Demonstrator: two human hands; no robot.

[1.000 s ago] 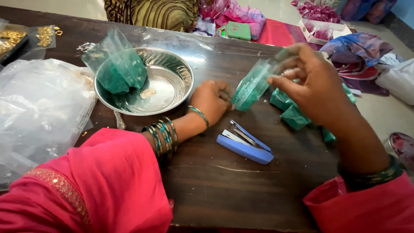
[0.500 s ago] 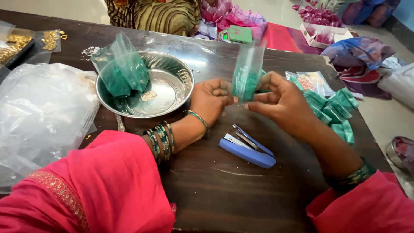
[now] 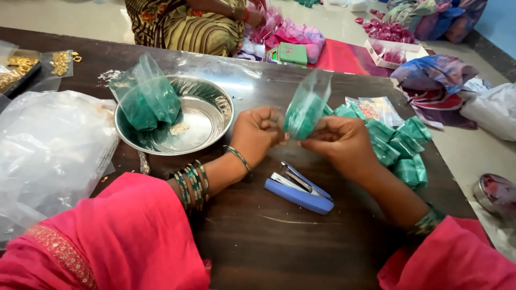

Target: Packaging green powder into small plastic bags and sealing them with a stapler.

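1. Done, as far as can be judged: a pile of folded green packets lies on the table at about 3 o'clock from the hands, which suggests a good many pouches are already filled and closed
2. In hand: one small clear pouch with green contents stands upright between the two hands, just above table centre, its open top pointing to 12 o'clock; it does not look folded or stapled yet
3. Left to do, by the look of it: a larger bag of green material sits in the steel bowl at 9 o'clock from the hands and looks far from used up, so more filling seems to remain
4. The blue stapler lies at 6 o'clock, just below the hands, touched by neither
5. The left hand is curled, fingertips pressed together on the pouch's lower left edge; the forearm with its bangles runs in from 8 o'clock
6. The right hand is likewise closed, pinching the pouch's lower right side; its forearm comes in from 5 o'clock
7. Both wrists hang low over the table; whether they touch it cannot be told
8. A heap of clear plastic bags lies at far 9 o'clock, and another person sits at 12 o'clock beyond the table
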